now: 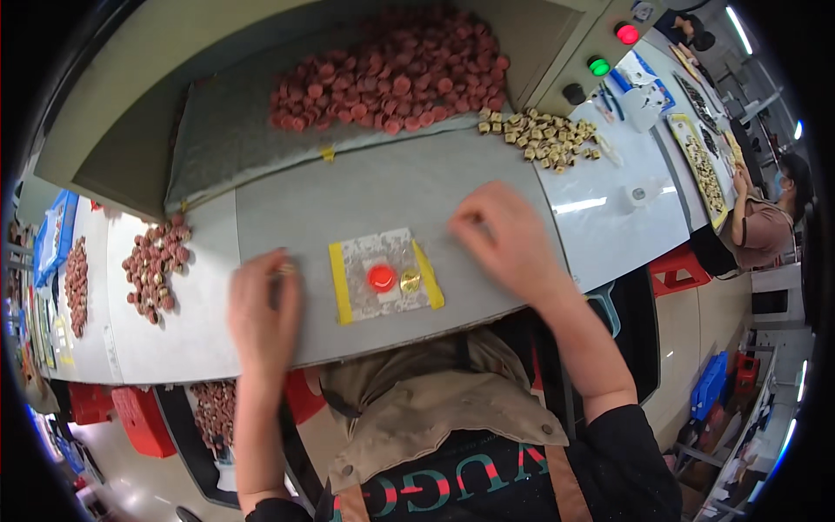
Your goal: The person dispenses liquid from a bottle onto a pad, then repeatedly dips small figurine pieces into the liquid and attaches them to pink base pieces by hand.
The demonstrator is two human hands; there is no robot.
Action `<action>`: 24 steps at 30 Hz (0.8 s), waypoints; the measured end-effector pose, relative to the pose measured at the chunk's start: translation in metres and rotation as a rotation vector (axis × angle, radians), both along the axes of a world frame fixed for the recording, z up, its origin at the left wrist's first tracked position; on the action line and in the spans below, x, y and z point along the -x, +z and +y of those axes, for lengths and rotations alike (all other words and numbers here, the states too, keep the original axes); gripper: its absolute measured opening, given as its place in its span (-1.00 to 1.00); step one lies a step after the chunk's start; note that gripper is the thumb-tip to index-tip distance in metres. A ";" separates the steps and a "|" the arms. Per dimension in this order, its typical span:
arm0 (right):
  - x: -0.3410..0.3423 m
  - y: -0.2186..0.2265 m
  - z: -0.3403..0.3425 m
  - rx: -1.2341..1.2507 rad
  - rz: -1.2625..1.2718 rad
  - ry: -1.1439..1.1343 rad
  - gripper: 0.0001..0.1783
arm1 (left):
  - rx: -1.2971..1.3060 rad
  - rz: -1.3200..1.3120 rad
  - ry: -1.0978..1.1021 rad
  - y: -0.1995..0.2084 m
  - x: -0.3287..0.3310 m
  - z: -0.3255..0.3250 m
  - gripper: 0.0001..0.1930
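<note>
Apron, taped mat, grey worktop, glossy floor

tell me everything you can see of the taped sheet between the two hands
The sheet is roughly square and whitish with mottled grey patches; it looks thin, perhaps paper or plastic. Yellow tape runs along its left and right edges. It lies flat on the grey table, turned slightly, near the front edge. A bright red disc and, to its right, a gold piece rest on it. Neither the left hand nor the right hand touches it.
</note>
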State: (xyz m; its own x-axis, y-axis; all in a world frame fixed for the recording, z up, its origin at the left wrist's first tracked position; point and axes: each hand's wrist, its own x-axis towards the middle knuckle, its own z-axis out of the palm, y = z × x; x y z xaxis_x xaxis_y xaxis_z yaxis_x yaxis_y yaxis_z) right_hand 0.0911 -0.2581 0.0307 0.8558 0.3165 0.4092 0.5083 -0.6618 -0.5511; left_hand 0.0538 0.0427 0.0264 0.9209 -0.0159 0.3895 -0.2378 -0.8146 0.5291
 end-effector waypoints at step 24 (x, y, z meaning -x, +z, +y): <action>-0.011 0.013 -0.017 0.047 0.015 -0.051 -0.83 | -0.006 -0.136 -0.235 -0.004 -0.156 -0.039 -0.88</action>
State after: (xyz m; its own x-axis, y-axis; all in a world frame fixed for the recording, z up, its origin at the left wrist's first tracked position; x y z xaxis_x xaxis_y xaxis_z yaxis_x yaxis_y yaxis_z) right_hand 0.1018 -0.2752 0.0433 0.8772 0.2910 0.3818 0.4651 -0.7120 -0.5261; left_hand 0.2099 0.0041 0.0228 0.8309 -0.2259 0.5086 -0.4894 -0.7317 0.4745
